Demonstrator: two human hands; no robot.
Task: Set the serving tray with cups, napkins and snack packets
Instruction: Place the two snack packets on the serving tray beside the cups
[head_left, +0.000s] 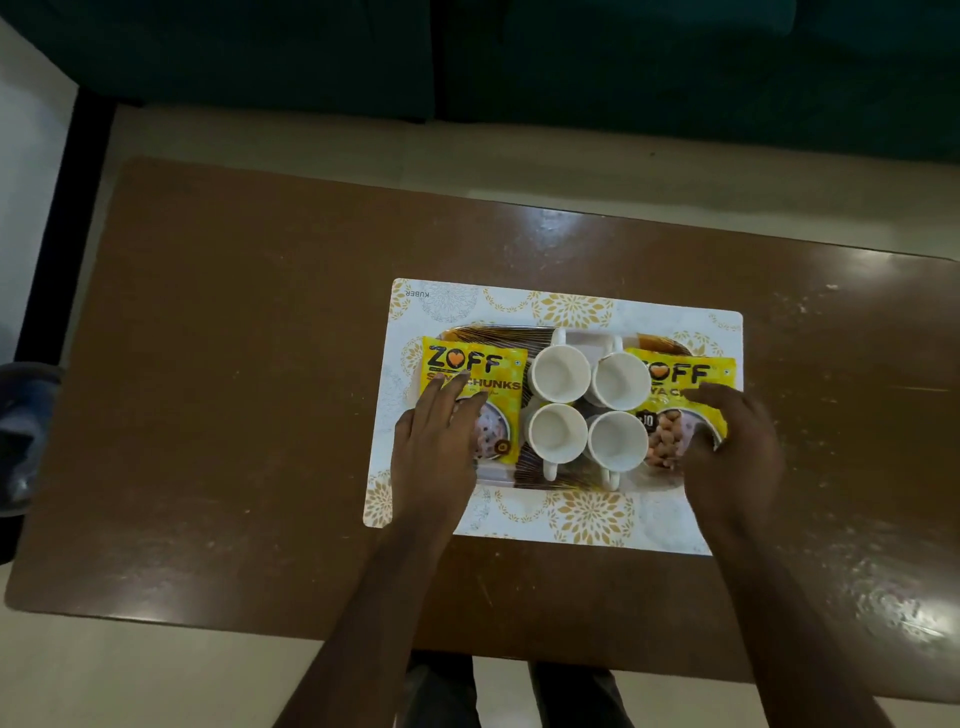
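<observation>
Head, left hand (435, 446) flat on packet (491, 365), right hand (733, 448) gripping pouch (678, 375)

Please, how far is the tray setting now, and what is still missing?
Done: four white ceramic cups stand in the middle of the brown striped tray. In hand: the left hand rests on the left yellow snack packet; the right hand grips the right yellow snack packet. Left: napkins, none clearly visible.

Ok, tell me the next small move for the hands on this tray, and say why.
Probably have the right hand turn the right packet square and lay it flat. It sits tilted beside the four cups on the tray, its corner gripped, while the left packet lies straight under the left hand.
</observation>
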